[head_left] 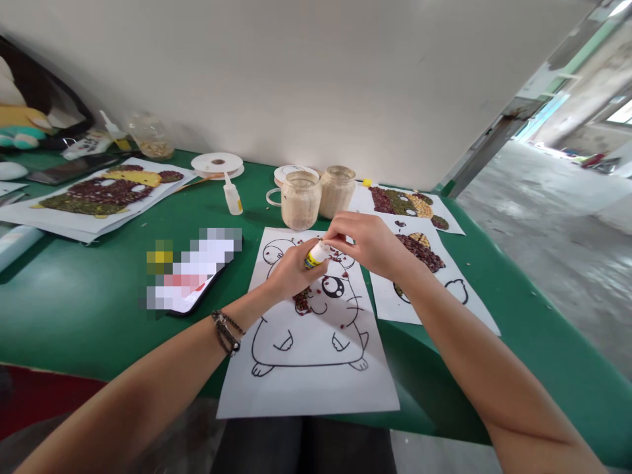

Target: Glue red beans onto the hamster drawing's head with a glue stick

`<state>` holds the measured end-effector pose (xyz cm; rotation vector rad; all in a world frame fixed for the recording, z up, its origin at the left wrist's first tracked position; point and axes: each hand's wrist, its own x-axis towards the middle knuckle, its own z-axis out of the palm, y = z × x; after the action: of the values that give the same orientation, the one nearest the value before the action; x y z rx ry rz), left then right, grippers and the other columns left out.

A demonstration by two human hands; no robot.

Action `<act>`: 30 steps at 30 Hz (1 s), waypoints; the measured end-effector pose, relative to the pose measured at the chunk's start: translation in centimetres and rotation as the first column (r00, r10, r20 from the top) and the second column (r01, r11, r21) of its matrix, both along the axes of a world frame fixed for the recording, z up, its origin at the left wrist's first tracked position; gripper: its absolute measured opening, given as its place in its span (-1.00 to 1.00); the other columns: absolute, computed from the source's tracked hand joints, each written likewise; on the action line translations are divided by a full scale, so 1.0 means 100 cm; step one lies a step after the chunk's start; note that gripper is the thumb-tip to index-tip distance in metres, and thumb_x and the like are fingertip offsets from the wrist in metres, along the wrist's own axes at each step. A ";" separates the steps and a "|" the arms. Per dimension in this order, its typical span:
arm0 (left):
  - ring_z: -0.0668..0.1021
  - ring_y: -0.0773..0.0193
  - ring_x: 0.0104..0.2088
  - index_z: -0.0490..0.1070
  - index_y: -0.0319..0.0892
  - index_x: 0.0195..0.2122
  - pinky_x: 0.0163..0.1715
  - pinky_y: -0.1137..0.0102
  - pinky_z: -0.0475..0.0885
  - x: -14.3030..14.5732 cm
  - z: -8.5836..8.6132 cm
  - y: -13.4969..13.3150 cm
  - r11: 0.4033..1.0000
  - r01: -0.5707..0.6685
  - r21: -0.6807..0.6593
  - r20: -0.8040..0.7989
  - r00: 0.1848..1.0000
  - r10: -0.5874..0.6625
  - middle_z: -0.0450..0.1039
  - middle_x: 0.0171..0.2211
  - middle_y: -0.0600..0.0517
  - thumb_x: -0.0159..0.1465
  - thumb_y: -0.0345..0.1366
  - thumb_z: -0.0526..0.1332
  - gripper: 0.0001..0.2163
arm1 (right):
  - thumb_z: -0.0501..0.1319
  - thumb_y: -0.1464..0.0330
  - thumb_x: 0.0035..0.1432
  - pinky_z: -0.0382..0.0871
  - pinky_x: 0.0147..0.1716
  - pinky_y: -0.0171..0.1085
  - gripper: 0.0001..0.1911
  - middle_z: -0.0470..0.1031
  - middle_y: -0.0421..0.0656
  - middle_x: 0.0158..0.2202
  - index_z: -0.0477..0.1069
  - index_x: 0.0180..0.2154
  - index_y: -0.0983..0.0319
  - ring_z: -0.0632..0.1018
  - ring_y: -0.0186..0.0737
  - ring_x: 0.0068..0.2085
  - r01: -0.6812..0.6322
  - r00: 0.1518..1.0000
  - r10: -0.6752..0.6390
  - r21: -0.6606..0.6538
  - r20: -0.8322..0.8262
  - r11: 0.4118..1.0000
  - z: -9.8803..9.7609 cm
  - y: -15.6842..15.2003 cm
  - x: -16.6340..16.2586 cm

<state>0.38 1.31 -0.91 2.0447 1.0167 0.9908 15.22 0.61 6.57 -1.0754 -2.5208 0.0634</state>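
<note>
My left hand point(293, 268) is wrapped round a small white glue bottle point(316, 255) with a yellow label, held tilted above the paper. At the bottle's upper end, the thumb and fingers of my right hand point(363, 242) are pinched together on its tip, which they mostly hide. Beneath both hands lies a sheet with a hamster line drawing point(306, 342). Dark red and green beans or seeds point(302, 301) cover a patch left of the drawn mouth. More red bits are scattered near its eye and head.
Two glass jars point(300, 201) stand behind the drawing. A second glue bottle point(232, 197) and a phone point(197, 273) are to the left. Seed-covered pictures lie at the left point(106, 191) and right point(427, 257). A ribbon spool point(217, 163) rests near the wall.
</note>
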 end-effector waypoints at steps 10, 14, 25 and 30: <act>0.22 0.45 -0.62 0.16 -0.18 -0.50 -0.63 0.52 0.14 0.000 0.001 0.000 1.000 -0.004 -0.016 0.000 1.000 0.004 0.15 -0.65 0.17 0.06 -0.31 0.05 -0.93 | 0.05 0.40 0.11 0.13 -0.47 -0.38 -0.86 0.33 -0.21 -0.48 0.29 -0.47 0.25 0.29 -0.40 -0.46 -0.028 1.000 0.028 0.015 -0.003 1.000 0.003 -0.002 0.001; 0.21 0.45 -0.62 0.16 -0.17 -0.49 -0.64 0.52 0.13 0.000 0.002 -0.001 1.000 0.013 -0.001 -0.002 1.000 -0.013 0.15 -0.65 0.17 0.06 -0.31 0.04 -0.94 | 0.03 0.39 0.12 0.12 -0.48 -0.37 -0.85 0.32 -0.20 -0.47 0.28 -0.47 0.26 0.28 -0.40 -0.45 -0.018 0.999 0.017 0.025 0.043 1.000 0.003 -0.003 0.000; 0.20 0.46 -0.64 0.16 -0.18 -0.50 -0.66 0.53 0.12 0.000 0.001 -0.001 1.000 0.013 -0.024 0.008 1.000 -0.013 0.14 -0.67 0.18 0.05 -0.32 0.05 -0.94 | 0.04 0.42 0.12 0.14 -0.47 -0.38 -0.86 0.32 -0.20 -0.47 0.28 -0.47 0.27 0.29 -0.40 -0.45 -0.060 0.998 0.060 0.020 0.012 0.998 0.003 -0.002 0.000; 0.20 0.47 -0.64 0.13 -0.18 -0.52 -0.65 0.53 0.13 0.001 0.006 -0.004 0.997 0.049 -0.063 0.067 0.997 -0.044 0.13 -0.66 0.19 0.05 -0.34 0.04 -0.93 | 0.04 0.42 0.11 0.15 -0.46 -0.37 -0.88 0.33 -0.19 -0.45 0.29 -0.45 0.27 0.31 -0.39 -0.44 -0.071 0.997 0.071 -0.001 -0.023 0.997 0.004 -0.002 0.001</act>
<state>0.51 0.86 -0.32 1.9615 0.9506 0.9818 15.28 0.37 6.98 -0.9798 -2.5386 0.0967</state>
